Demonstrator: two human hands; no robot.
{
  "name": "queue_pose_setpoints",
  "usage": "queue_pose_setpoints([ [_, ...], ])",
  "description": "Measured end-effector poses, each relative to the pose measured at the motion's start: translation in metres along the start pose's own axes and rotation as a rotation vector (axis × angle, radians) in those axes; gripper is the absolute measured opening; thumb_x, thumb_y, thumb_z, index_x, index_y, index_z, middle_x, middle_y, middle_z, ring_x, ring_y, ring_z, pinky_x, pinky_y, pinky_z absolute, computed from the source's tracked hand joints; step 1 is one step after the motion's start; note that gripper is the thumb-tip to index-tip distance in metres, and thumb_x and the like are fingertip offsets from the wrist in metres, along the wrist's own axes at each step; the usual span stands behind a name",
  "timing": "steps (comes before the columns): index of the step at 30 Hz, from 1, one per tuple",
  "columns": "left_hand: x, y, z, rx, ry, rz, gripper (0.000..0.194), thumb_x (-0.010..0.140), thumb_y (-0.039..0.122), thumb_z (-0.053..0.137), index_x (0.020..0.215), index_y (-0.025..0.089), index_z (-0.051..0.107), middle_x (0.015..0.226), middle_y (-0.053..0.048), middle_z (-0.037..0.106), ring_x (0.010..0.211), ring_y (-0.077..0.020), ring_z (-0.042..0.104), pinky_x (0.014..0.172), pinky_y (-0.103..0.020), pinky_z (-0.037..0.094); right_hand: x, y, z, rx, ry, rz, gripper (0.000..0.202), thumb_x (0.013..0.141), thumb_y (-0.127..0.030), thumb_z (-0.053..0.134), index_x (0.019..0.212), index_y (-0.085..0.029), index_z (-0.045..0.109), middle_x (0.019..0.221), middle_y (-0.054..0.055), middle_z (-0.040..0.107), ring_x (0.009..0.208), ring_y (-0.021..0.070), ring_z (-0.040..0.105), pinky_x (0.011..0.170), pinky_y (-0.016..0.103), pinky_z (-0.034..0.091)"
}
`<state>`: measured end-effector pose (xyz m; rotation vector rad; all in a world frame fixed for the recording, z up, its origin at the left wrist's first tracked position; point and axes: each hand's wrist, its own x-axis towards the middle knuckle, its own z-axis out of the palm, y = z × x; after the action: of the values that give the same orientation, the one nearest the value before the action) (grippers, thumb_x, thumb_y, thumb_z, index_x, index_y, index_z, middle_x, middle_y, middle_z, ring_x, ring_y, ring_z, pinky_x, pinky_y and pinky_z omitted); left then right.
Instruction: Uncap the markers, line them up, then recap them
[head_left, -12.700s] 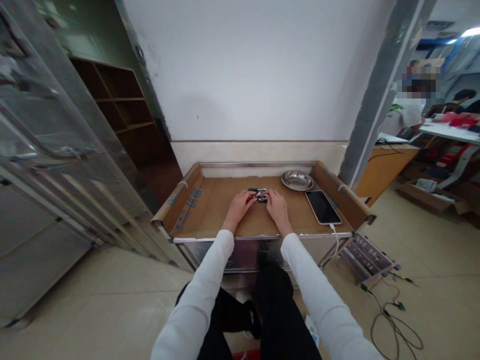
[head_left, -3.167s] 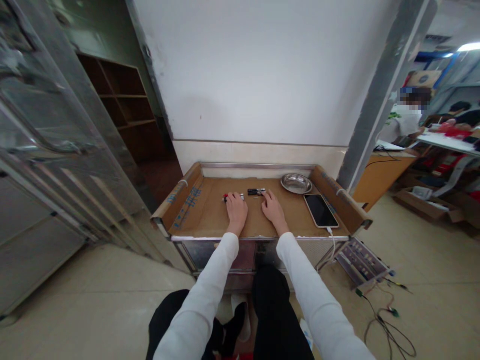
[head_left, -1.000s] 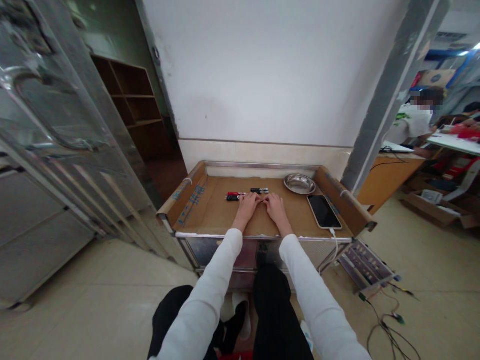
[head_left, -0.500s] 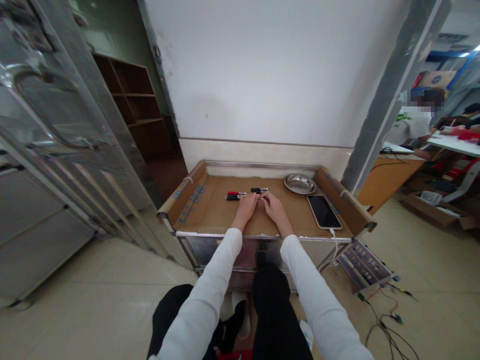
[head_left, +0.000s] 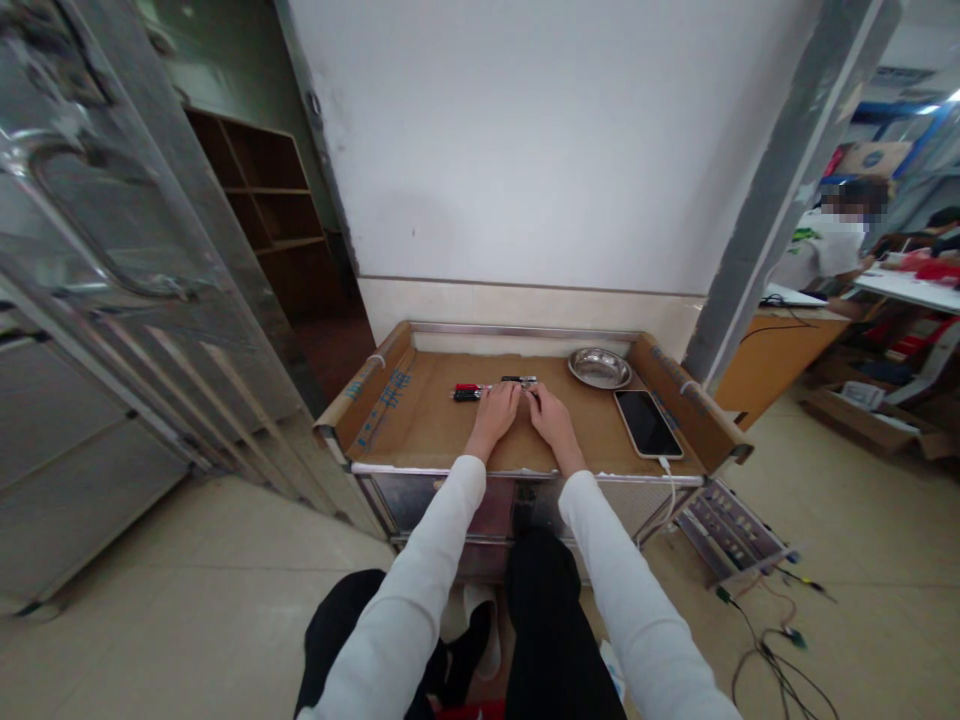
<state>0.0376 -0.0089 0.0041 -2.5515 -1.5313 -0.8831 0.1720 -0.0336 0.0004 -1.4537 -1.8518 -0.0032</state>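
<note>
On a cardboard-lined cart top (head_left: 420, 430), my left hand (head_left: 496, 414) and my right hand (head_left: 549, 414) are close together, fingers bent and closed at the tips. Something small seems to be between the fingertips, too small to make out. Left of my left hand lie a red pen (head_left: 466, 387) and a black pen (head_left: 465, 396), their right ends near or behind the fingers. Another black pen (head_left: 517, 379) lies just beyond my fingertips.
A round metal dish (head_left: 600, 367) and a phone (head_left: 649, 424) with a white cable (head_left: 670, 490) are at the right of the cart. Folded cardboard sides (head_left: 375, 390) rise at both ends. A person (head_left: 836, 235) sits at the far right.
My right fingers have shifted slightly and curled, and my left fingertips have moved a little. The pens, dish and phone have stayed in place.
</note>
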Motion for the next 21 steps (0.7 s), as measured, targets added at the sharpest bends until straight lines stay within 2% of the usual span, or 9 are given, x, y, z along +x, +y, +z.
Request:
queue_pose_setpoints([
  [3, 0.000, 0.001, 0.003, -0.052, -0.039, 0.004, 0.039, 0.096, 0.030, 0.035, 0.133, 0.023, 0.045, 0.138, -0.010, 0.052, 0.132, -0.0220, 0.042, 0.109, -0.043, 0.029, 0.000, 0.001, 0.001, -0.036, 0.042, 0.085, 0.026, 0.098, -0.031, 0.030, 0.105, -0.018, 0.052, 0.097, 0.009, 0.069, 0.081, 0.0187, 0.065, 0.070, 0.025, 0.043],
  [5, -0.002, 0.002, 0.003, -0.056, -0.077, 0.007, 0.043, 0.093, 0.030, 0.041, 0.135, 0.023, 0.042, 0.141, -0.010, 0.049, 0.136, -0.0237, 0.037, 0.111, -0.045, 0.025, 0.001, 0.002, 0.001, -0.047, 0.064, 0.119, 0.027, 0.098, -0.031, 0.029, 0.105, -0.017, 0.050, 0.095, 0.009, 0.069, 0.078, 0.0187, 0.065, 0.066, 0.024, 0.042],
  [7, -0.003, 0.003, 0.000, -0.045, -0.080, -0.003, 0.043, 0.091, 0.028, 0.045, 0.133, 0.022, 0.044, 0.139, -0.010, 0.051, 0.132, -0.0251, 0.040, 0.110, -0.046, 0.025, 0.001, 0.002, 0.001, -0.056, 0.085, 0.132, 0.027, 0.098, -0.031, 0.028, 0.105, -0.016, 0.050, 0.092, 0.009, 0.069, 0.075, 0.0185, 0.065, 0.064, 0.024, 0.040],
  [10, -0.006, 0.005, -0.007, -0.018, -0.088, -0.005, 0.039, 0.089, 0.026, 0.047, 0.128, 0.021, 0.047, 0.130, -0.011, 0.055, 0.122, -0.0264, 0.047, 0.104, -0.045, 0.032, 0.001, 0.002, 0.001, -0.075, 0.111, 0.140, 0.029, 0.098, -0.032, 0.027, 0.104, -0.015, 0.050, 0.088, 0.009, 0.069, 0.072, 0.0180, 0.065, 0.062, 0.023, 0.038],
  [15, -0.006, 0.005, -0.010, -0.031, -0.098, 0.061, 0.042, 0.090, 0.024, 0.047, 0.132, 0.023, 0.043, 0.136, -0.010, 0.049, 0.125, -0.0247, 0.044, 0.103, -0.043, 0.033, 0.000, -0.001, -0.002, -0.091, 0.133, 0.165, 0.027, 0.098, -0.030, 0.027, 0.105, -0.015, 0.049, 0.091, 0.009, 0.069, 0.072, 0.0178, 0.064, 0.061, 0.023, 0.037],
  [21, -0.006, 0.002, -0.008, -0.076, -0.128, 0.067, 0.019, 0.091, 0.029, 0.050, 0.104, 0.020, 0.059, 0.113, -0.007, 0.062, 0.113, -0.0241, 0.049, 0.100, -0.042, 0.035, 0.001, 0.000, -0.003, -0.151, 0.134, 0.180, 0.026, 0.098, -0.027, 0.029, 0.106, -0.015, 0.050, 0.093, 0.010, 0.068, 0.074, 0.0175, 0.064, 0.065, 0.024, 0.037],
])
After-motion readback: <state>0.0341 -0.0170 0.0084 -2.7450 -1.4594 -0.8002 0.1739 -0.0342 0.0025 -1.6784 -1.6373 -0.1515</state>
